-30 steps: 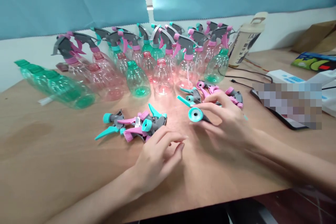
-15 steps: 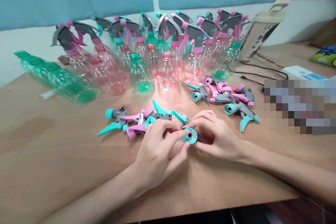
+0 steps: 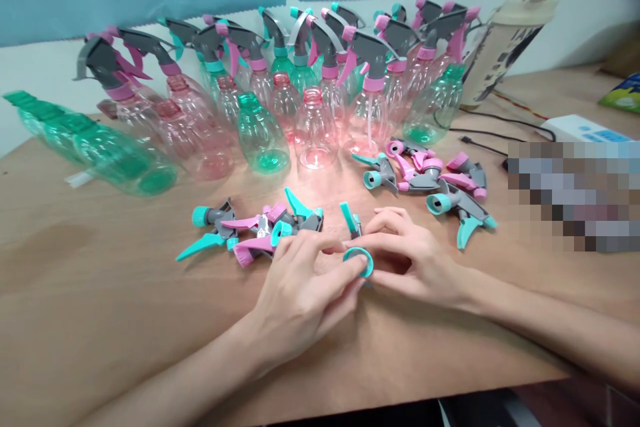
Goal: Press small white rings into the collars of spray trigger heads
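Head view: left fingers (image 3: pixel 340 275) and right fingers (image 3: pixel 400 241) closed on spray head (image 3: pixel 369 258), well inside near table edge (image 3: pixel 400 398).

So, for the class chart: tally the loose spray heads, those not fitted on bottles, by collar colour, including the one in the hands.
Teal-collared spray heads: 5, counting the held one
Pink-collared spray heads: 5
Total: 10
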The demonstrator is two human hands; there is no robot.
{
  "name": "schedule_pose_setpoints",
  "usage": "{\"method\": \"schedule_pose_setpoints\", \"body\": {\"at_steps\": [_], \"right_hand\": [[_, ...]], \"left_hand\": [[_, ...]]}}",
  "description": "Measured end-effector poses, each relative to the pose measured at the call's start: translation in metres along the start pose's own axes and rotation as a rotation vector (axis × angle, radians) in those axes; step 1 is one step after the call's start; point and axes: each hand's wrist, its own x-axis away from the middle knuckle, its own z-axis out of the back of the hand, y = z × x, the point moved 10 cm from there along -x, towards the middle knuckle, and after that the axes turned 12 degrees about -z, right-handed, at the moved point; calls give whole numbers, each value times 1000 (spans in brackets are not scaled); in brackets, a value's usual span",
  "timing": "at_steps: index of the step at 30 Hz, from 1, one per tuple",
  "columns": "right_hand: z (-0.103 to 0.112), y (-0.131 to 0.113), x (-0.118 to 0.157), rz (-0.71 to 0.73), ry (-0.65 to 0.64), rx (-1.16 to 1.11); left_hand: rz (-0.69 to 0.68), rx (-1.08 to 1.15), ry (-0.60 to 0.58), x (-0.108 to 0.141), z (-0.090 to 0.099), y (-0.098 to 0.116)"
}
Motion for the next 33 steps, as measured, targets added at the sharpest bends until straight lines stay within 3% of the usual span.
{"method": "schedule_pose_setpoints", "body": {"at_steps": [6, 10, 15, 20, 25, 33], "right_hand": [[2, 3, -1, -30, 15, 16], [0, 1, -1, -21, -1, 31], [2, 6, -1, -53, -1, -51], [3, 10, -2, -82, -18, -126], [3, 13, -2, -100, -22, -153], [4, 8, -2, -60, -13, -139]], "left_hand": [[63, -112, -17, -4, 7, -6], [99, -21, -38, 0, 1, -9], [55, 52, 29, 3, 2, -3], [10, -34, 13, 2, 3, -1], [57, -99, -1, 0, 4, -4], [166, 216, 27, 7, -6, -8]]}}
